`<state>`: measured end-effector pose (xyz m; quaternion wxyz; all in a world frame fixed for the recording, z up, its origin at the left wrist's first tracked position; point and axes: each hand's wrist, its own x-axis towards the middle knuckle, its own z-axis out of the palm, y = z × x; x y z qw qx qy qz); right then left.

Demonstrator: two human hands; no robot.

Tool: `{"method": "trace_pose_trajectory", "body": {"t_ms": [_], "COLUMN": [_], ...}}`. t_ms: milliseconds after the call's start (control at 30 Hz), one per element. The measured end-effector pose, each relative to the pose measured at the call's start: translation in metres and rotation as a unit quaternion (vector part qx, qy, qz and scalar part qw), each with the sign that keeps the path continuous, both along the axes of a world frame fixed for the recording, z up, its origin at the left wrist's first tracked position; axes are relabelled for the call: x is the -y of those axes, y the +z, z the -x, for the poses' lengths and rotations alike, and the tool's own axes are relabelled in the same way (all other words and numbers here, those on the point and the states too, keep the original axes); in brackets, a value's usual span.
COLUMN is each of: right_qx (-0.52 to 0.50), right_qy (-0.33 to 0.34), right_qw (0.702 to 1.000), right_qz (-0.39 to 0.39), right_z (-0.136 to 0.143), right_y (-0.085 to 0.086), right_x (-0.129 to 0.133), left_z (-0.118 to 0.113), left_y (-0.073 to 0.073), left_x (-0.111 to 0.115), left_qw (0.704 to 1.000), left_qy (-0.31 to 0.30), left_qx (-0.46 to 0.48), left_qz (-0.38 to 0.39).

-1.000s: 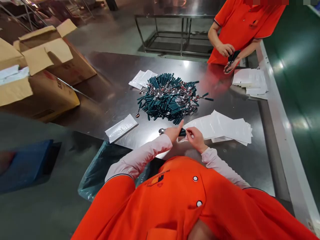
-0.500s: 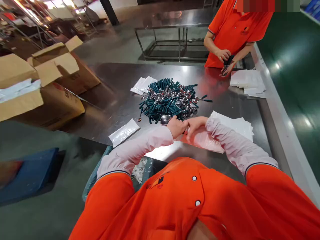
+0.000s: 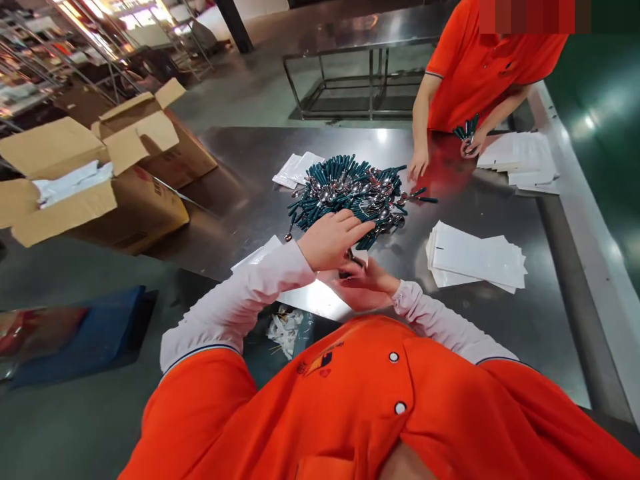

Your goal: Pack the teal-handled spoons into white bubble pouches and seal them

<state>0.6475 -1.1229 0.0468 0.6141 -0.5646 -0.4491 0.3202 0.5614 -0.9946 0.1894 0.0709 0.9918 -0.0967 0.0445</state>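
Note:
My left hand (image 3: 333, 239) is bent over the front edge of a heap of green-handled spoons (image 3: 335, 177), its fingers together and curled down; what lies under them is mostly hidden. Just below it, my right hand (image 3: 376, 279) grips a white plastic bag (image 3: 361, 256), of which only a small part shows. Between the two hands, dark handles and shiny metal (image 3: 353, 263) peek out, partly covered by the fingers. To the right on the metal table (image 3: 400, 250) lies a fanned stack of flat white bags (image 3: 475, 257).
White packets lie left of the heap (image 3: 297, 169) and beside my left sleeve (image 3: 260, 253). Open cartons (image 3: 150, 207) stand at the left. Across the table a co-worker (image 3: 493, 73) holds several green-handled pieces near another bag stack (image 3: 520, 157). A bin with scraps (image 3: 287, 333) sits below the edge.
Both hands have drawn closer to my body, the left now arched above the right. My right hand has moved off the bag stack. The co-worker's one hand has reached toward the heap.

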Motion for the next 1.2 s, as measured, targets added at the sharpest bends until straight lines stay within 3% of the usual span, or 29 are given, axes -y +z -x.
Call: {"method": "trace_pose_trajectory", "body": {"t_ms": [133, 233, 333, 400, 467, 567, 633, 733, 800, 900, 1000, 1100, 1167, 1200], "right_qx": [-0.03, -0.091, -0.132, -0.13, -0.109, -0.075, -0.068, -0.068, -0.073, -0.071, -0.055, -0.062, -0.072, -0.075], "right_qy": [0.042, 0.018, 0.036, 0.063, 0.073, 0.028, -0.043, -0.13, -0.156, -0.18, -0.179, -0.19, -0.207, -0.215], "right_qw": [0.999, 0.995, 0.989, 0.988, 0.989, 0.994, 0.994, 0.987, 0.983, 0.98, 0.981, 0.978, 0.974, 0.971], "right_qz": [-0.002, 0.036, 0.062, 0.061, 0.064, 0.074, 0.076, 0.069, 0.057, 0.047, 0.052, 0.051, 0.063, 0.07], "right_z": [0.014, 0.021, 0.016, 0.007, -0.005, -0.019, -0.022, -0.018, -0.013, -0.006, -0.002, -0.002, -0.005, -0.007], "right_y": [-0.015, -0.027, -0.033, -0.034, -0.035, -0.04, -0.047, -0.059, -0.064, -0.066, -0.065, -0.064, -0.066, -0.067], "right_x": [0.015, 0.028, 0.042, 0.052, 0.062, 0.074, 0.079, 0.077, 0.071, 0.063, 0.059, 0.059, 0.061, 0.061], "left_z": [0.005, 0.014, 0.025, 0.03, 0.034, 0.034, 0.032, 0.025, 0.019, 0.006, -0.004, -0.01, -0.009, -0.006], "left_y": [-0.053, -0.097, -0.121, -0.129, -0.133, -0.136, -0.136, -0.135, -0.137, -0.148, -0.158, -0.161, -0.158, -0.155], "left_x": [0.01, 0.024, 0.023, 0.015, 0.007, 0.003, 0.006, 0.018, 0.03, 0.047, 0.058, 0.053, 0.034, 0.019], "left_qw": [0.995, 0.987, 0.965, 0.949, 0.935, 0.911, 0.912, 0.938, 0.948, 0.955, 0.943, 0.906, 0.838, 0.783], "left_qy": [0.003, -0.004, 0.043, 0.093, 0.129, 0.186, 0.214, 0.216, 0.171, 0.106, 0.131, 0.147, 0.187, 0.224], "left_qx": [0.003, 0.006, 0.073, 0.044, -0.065, -0.156, -0.122, 0.038, 0.125, 0.154, 0.179, 0.172, 0.184, 0.204], "left_qz": [0.096, 0.159, 0.247, 0.298, 0.323, 0.334, 0.329, 0.27, 0.237, 0.232, 0.247, 0.357, 0.478, 0.544]}}
